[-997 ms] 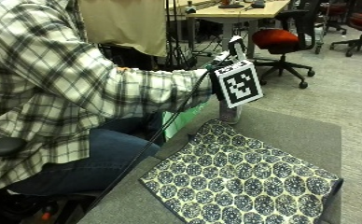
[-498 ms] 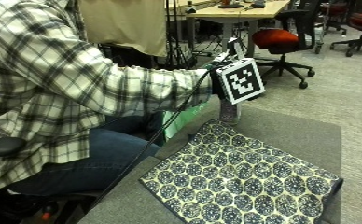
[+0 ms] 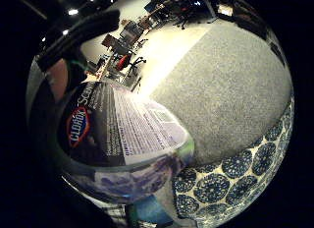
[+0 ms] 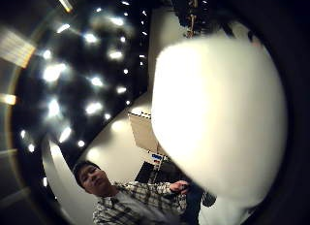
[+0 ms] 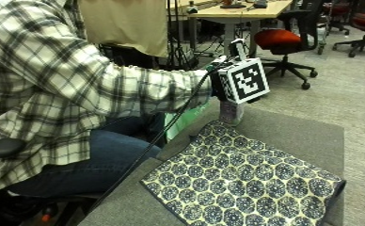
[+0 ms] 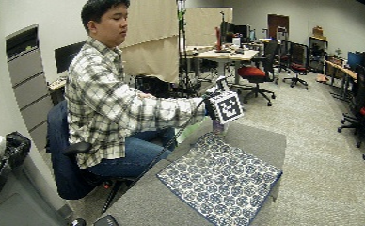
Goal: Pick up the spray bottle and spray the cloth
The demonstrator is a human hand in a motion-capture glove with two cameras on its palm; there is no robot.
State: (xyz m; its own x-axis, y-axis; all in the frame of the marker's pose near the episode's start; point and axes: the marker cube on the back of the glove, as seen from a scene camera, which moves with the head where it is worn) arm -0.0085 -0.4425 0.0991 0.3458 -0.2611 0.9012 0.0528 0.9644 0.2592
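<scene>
1. The cloth (image 5: pixel 248 188) is cream with a repeating pattern of dark blue rounded medallions.
2. The counter (image 5: pixel 307 136) is grey, with a carpet-like speckle.
3. The spray bottle (image 3: pixel 122 139) carries a dark label with a red and blue logo, beside a white panel of small print; its lower body (image 5: pixel 231 112) looks pale lilac.
4. The gloved one of the hands (image 5: pixel 220 87) is black.
5. The person's sleeve (image 5: pixel 138 92) is plaid in white, grey and black.
6. An office chair (image 5: pixel 282 37) has a red seat.

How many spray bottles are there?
1. The spray bottle is in the gloved right hand, above the table's far edge beside the patterned cloth. No others show.
</scene>
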